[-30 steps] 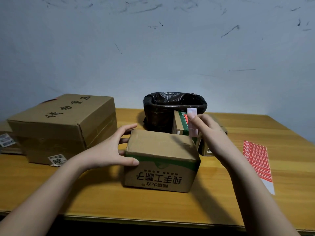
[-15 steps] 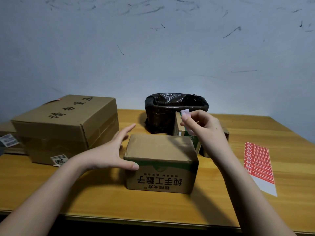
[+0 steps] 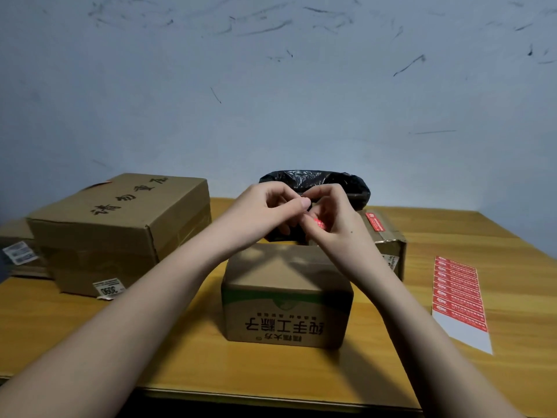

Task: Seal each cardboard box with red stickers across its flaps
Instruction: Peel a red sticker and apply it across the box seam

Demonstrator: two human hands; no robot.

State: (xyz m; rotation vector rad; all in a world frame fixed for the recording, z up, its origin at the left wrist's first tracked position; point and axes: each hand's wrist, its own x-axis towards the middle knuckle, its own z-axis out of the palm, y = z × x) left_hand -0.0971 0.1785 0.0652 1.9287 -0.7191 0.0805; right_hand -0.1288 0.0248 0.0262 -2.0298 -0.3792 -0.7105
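Right above the small cardboard box (image 3: 286, 294), both hands meet in the air with fingers curled inward. The left hand (image 3: 265, 206) has its thumb and forefinger pressed toward the right hand (image 3: 328, 218), and a red sticker (image 3: 318, 223) shows between the right hand's fingers, pinched there; only a small red patch of it is visible, so how much of it the left hand's fingers hold cannot be told for sure, though they close on the same spot.

The small cardboard box sits near the front middle of the tabletop (image 3: 187, 366), flaps shut, green band and upside-down black print on its near face. Neither hand touches it. To its right, well apart, lies the sticker sheet (image 3: 458, 294), a long white strip with rows of red stickers and a bare white lower end.

On the left stands a large cardboard box (image 3: 120, 233) with black brush-style characters on top and a white label at its lower front corner. Behind it, at the left edge, a flatter box (image 3: 16, 245) with a barcode label peeks out. Behind the hands is a bin lined with a black bag (image 3: 337, 184), and just beside it on the right a further cardboard box (image 3: 388, 239) carries a red sticker across its top. A scuffed pale wall (image 3: 271, 101) rises behind the tabletop.
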